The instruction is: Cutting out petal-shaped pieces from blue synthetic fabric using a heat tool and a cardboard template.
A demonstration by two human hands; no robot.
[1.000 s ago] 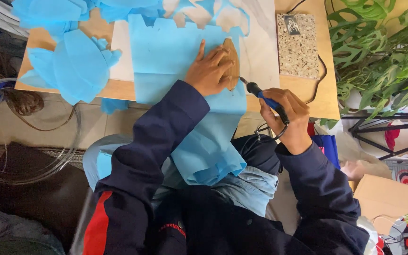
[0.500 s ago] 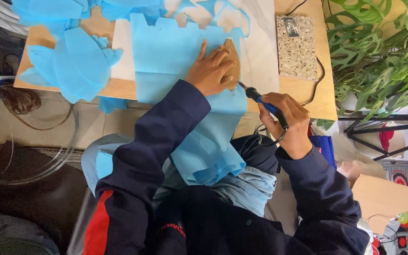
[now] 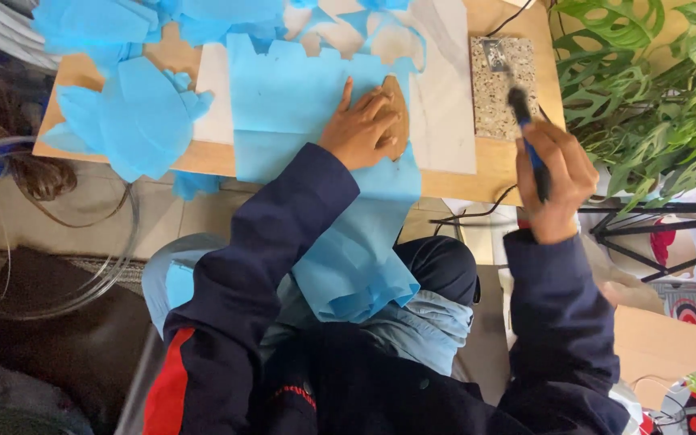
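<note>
1. The left hand [image 3: 362, 129] lay flat, fingers spread, pressing a tan, leaf-shaped template [image 3: 397, 121] onto a thin, matte blue sheet [image 3: 292, 105].
2. The sheet draped over the front edge of the wooden tabletop [image 3: 489, 169] into the person's lap.
3. The right hand [image 3: 556, 179] was closed around a dark, blue-handled corded tool [image 3: 527, 133], its tip over a speckled, granite-like slab [image 3: 503, 87] at the tabletop's right end.
4. Crumpled blue offcuts [image 3: 134, 113] lay at the left; a pale marbled board [image 3: 445, 105] lay under the sheet.
5. Glossy green leaves [image 3: 646, 89] stood to the right.
</note>
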